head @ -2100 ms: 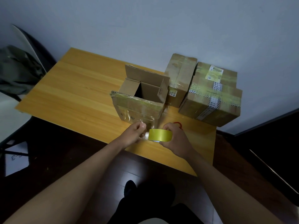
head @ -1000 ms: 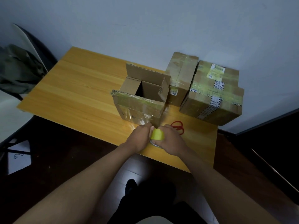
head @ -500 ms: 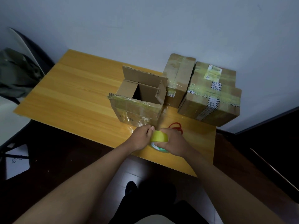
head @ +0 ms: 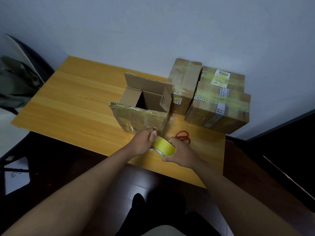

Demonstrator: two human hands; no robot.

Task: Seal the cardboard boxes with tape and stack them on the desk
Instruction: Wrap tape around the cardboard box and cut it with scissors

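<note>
Yellow tape roll (head: pixel 164 147) sits near the desk's (head: pixel 71 103) front edge, tilted, its hole axis running left-right toward the hands. Right hand (head: pixel 181 155) curls around the roll; left hand (head: pixel 144 142) pinches at its left side. Just behind, open box (head: pixel 144 106) of corrugated cardboard, flaps up, glossy film on its front. Two taped boxes (head: pixel 218 99) stand at the back right corner. Red scissors (head: pixel 184 136) lie flat, right of the roll.

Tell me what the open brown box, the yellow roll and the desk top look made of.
Open brown box: matte corrugated cardboard, fluted edges showing. Yellow roll: probably glossy plastic tape, wound. Desk top: wood or wood-look laminate, grain lines, slight sheen.
</note>
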